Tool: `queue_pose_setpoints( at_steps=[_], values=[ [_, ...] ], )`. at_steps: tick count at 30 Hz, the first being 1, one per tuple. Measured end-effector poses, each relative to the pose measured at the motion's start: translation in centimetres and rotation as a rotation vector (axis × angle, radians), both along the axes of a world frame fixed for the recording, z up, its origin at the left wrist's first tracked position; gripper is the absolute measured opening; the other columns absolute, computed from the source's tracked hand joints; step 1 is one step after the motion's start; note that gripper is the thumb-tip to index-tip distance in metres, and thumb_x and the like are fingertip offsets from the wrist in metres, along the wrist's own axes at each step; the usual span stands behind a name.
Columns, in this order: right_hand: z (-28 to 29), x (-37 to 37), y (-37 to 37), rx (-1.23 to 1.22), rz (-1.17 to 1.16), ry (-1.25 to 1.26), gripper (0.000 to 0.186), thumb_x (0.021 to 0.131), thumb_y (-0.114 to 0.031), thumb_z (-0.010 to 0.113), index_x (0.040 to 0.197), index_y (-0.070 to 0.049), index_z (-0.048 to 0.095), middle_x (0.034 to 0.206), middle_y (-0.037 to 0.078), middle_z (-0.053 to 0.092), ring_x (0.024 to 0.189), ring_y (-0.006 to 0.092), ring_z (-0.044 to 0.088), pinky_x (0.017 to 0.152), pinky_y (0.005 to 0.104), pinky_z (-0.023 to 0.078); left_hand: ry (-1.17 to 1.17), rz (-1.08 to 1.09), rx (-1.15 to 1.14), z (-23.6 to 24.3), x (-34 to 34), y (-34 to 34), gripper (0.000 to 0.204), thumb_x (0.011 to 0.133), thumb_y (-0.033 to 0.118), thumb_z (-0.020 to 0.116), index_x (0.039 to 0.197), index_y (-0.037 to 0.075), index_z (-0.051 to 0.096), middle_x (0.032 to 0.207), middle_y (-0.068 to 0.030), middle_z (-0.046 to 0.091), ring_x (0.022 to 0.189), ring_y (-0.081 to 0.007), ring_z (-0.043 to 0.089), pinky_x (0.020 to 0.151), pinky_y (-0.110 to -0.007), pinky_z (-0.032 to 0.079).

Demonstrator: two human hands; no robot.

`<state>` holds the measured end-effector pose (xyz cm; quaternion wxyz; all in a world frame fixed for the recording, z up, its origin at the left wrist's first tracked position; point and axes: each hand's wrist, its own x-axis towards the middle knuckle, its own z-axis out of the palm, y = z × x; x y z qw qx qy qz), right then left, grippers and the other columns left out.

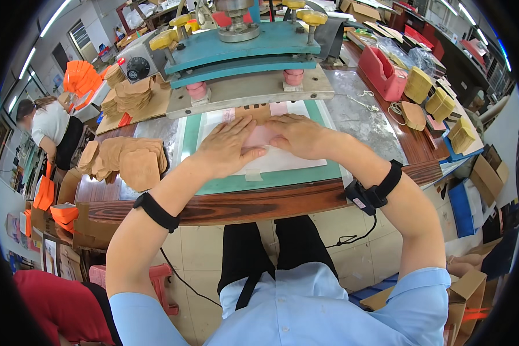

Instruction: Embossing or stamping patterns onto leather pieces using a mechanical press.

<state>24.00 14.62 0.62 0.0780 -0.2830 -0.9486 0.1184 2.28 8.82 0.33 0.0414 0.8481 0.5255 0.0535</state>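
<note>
Both hands lie on a white sheet (294, 158) on a green mat (213, 185), at the front of a teal press (242, 49). My left hand (228, 147) rests with its fingers stretched forward and its thumb pointing right. Opposite it, my right hand (300, 135) lies flat, fingers pointing inward to the left. Between and under the hands shows a pale pink piece (259, 136). Just beyond the fingertips a brown leather-like piece (254, 113) with dark marks lies partly under the press's metal plate (248, 95). Neither hand grips anything that I can see.
Stacks of brown cut pieces (139, 168) lie left of the mat, with more stacks (127, 95) behind. A control box (138, 60) stands beside the press. At right are a red bin (380, 72) and yellowish bundles (440, 104). Another person (52, 127) works at far left.
</note>
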Motion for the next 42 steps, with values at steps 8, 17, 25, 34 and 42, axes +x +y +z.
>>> queue_pose_setpoints(
  at_steps=[8, 17, 25, 34, 42],
  values=[
    [-0.4, -1.0, 0.3, 0.084, -0.04, 0.011, 0.038, 0.091, -0.025, 0.047, 0.122, -0.003, 0.051, 0.132, 0.016, 0.045, 0.124, 0.0297, 0.04, 0.103, 0.0395, 0.031, -0.021, -0.001, -0.008, 0.3, -0.2, 0.1, 0.075, 0.09, 0.055, 0.039, 0.138, -0.001, 0.03, 0.145, -0.0201, 0.028, 0.136, -0.0281, 0.024, 0.111, -0.039, 0.017],
    [-0.7, -0.6, 0.4, 0.126, -0.052, 0.061, 0.034, 0.09, -0.02, 0.047, 0.118, -0.001, 0.052, 0.121, 0.016, 0.054, 0.115, 0.029, 0.049, 0.099, 0.0383, 0.036, -0.015, 0.013, 0.119, -0.6, -0.4, -0.1, 0.069, 0.09, 0.052, 0.041, 0.134, -0.001, 0.037, 0.142, -0.019, 0.032, 0.132, -0.0303, 0.029, 0.109, -0.04, 0.022],
    [-1.2, -1.1, 0.4, 0.358, -0.018, 0.074, 0.031, 0.087, -0.013, 0.048, 0.114, 0.002, 0.055, 0.112, 0.014, 0.056, 0.11, 0.0301, 0.051, 0.094, 0.0388, 0.04, -0.069, 0.085, 0.262, -1.0, -0.3, -0.7, 0.059, 0.089, 0.045, 0.048, 0.124, -0.003, 0.048, 0.128, -0.0205, 0.048, 0.12, -0.0341, 0.043, 0.104, -0.043, 0.029],
    [-2.4, -0.7, 1.1, 0.361, 0.006, 0.113, 0.034, 0.083, -0.007, 0.047, 0.114, 0.001, 0.056, 0.12, 0.013, 0.055, 0.113, 0.0278, 0.051, 0.097, 0.0379, 0.039, -0.028, 0.05, 0.29, -0.2, -0.9, -0.6, 0.05, 0.09, 0.041, 0.049, 0.117, 0.0, 0.055, 0.12, -0.0187, 0.054, 0.113, -0.0335, 0.05, 0.104, -0.044, 0.03],
    [-1.9, -0.8, 0.8, 0.321, -0.033, 0.063, 0.039, 0.079, 0.0, 0.048, 0.118, 0.001, 0.054, 0.124, 0.015, 0.052, 0.117, 0.0303, 0.049, 0.099, 0.0379, 0.037, -0.007, 0.017, 0.259, 0.2, -0.9, -0.3, 0.047, 0.091, 0.04, 0.047, 0.117, 0.002, 0.056, 0.118, -0.0158, 0.054, 0.118, -0.0296, 0.044, 0.102, -0.04, 0.031]
  ],
)
